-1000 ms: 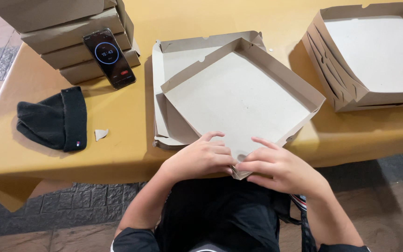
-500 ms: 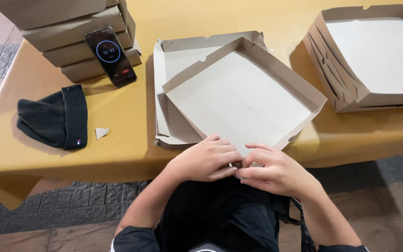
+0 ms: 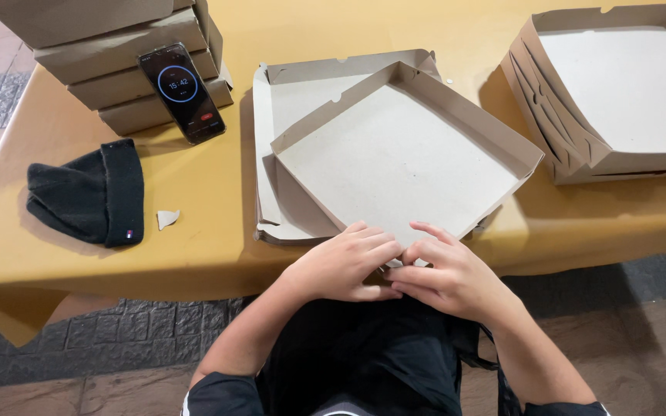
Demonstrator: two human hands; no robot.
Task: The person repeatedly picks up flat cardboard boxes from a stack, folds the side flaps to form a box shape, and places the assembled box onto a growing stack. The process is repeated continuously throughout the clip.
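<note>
We see a wide worktop [image 3: 194, 192] covered in a tan cloth, its near edge hanging over a dark paved floor. On it, at the far right, sits a nested stack of open cardboard trays [image 3: 618, 100], walls upright. At the far left stands a pile of closed flat boxes [image 3: 109, 54], and a dark phone [image 3: 183, 92] leans against that pile with its lit screen facing us. In the middle lies the cardboard box [image 3: 395, 154] being worked on: a square tray turned corner-on to us, resting on top of a second flat tray [image 3: 287, 100] of the same grey-brown board that shows at its left and far sides. Its near corner reaches the worktop's near edge. Left of both, well apart, lies a folded black knit hat [image 3: 90, 192], and just beside the hat a small torn scrap of card [image 3: 166, 219].

Our left hand [image 3: 344, 266] and our right hand [image 3: 445, 277] meet at that near corner, fingertips touching each other. Both are curled narrow and pinched on the corner flap of the cardboard box, which hides under the fingers, so we cannot tell how the flap is folded.
</note>
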